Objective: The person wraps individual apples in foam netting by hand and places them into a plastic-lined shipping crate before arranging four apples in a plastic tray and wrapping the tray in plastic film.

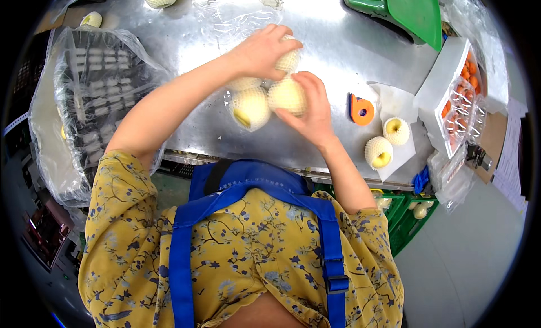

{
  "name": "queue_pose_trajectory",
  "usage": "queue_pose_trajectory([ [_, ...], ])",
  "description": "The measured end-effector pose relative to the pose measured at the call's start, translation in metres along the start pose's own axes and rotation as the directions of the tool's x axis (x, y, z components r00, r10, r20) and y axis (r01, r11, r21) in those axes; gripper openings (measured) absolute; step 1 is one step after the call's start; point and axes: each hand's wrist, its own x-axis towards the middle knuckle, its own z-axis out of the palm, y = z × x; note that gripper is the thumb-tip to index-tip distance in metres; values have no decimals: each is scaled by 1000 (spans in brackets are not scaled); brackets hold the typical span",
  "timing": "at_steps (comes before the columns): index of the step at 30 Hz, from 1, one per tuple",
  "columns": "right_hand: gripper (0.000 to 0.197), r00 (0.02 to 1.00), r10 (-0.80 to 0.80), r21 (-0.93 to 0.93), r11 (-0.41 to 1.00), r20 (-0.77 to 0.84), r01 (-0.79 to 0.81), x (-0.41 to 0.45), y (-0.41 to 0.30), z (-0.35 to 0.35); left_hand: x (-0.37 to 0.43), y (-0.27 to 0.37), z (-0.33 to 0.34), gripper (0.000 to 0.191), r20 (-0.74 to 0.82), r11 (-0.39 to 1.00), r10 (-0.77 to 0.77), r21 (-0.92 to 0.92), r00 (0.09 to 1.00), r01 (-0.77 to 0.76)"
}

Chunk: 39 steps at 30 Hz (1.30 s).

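A cluster of yellow fruits in white foam nets lies on the metal table before me. My left hand grips the far netted fruit, fingers over its top. Around the right side of a nearer netted fruit curve the fingers and thumb of my right hand. Left of that one, touching it, rests another netted fruit with its yellow skin showing at the bottom. Clear plastic film shows at its left edge. One more netted fruit is partly hidden beneath my left wrist.
An orange tape dispenser and two netted fruits on white paper lie to the right. Beyond stand a white foam box of orange produce and a green scale. A plastic-lined crate is at left; green crates sit below.
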Motion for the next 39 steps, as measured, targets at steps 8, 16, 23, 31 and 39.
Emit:
queue_pose_trajectory([
  [8, 82, 991, 62, -252, 967, 117, -31, -5, -10, -1, -1, 1, -8, 74, 166, 999, 33, -14, 986, -31],
  [16, 78, 1000, -6, -216, 976, -12, 3, -15, 5, 14, -8, 10, 3, 68, 74, 992, -52, 117, 996, 43],
  [23, 41, 993, 19, 46, 999, -116, -13, -4, 24, -17, -53, -75, -12, 51, -601, 714, -699, -615, 387, 336],
  [31, 32, 975, 79, -154, 987, 209, -47, 39, 18, -6, -63, -82, -9, 65, 256, -267, -929, -964, 266, -5],
  [39, 54, 949, 176, -321, 943, 262, -87, 26, -1, -5, -69, -62, -23, 58, 112, 15, -791, -979, 601, 202],
])
